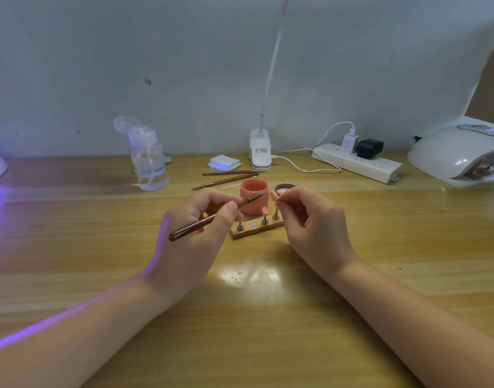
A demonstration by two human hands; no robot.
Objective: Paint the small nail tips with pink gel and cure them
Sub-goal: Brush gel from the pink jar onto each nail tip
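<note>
Left hand [201,217] grips brush [212,218], right hand [307,217] pinches pink nail tip [274,196] above open gel jar [254,200] on bench [240,317]; risk: wet tip smudged by fingers, or dropped

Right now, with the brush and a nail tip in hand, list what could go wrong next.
1. The open pink gel jar stands right behind both hands; a stray knuckle could tip it onto the wooden table.
2. The right hand pinches a small nail tip with a fingertip grip; wet gel might smear onto the fingers.
3. The brush in the left hand hovers over the wooden holder; it could knock the painted tip standing there.
</note>
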